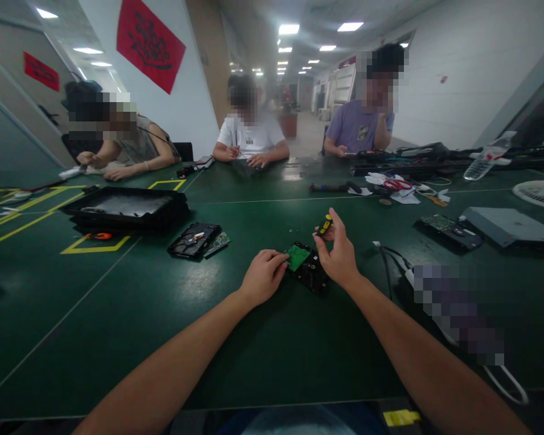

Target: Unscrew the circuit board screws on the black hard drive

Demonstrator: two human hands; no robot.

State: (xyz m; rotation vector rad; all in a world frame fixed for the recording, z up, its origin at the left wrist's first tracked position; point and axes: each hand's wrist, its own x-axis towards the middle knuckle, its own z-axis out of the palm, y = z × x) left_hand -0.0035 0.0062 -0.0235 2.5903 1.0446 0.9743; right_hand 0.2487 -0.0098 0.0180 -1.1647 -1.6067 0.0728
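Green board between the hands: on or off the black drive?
On: the green board lies over part of the black drive, left hand at its edge. Whether it's fastened, I cannot tell.

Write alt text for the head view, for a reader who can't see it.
A person's left hand touches the edge of a green board on a black drive, while the right hand holds up a small yellow-and-black object. Three people sit across the green table; a black tray lies to the left.
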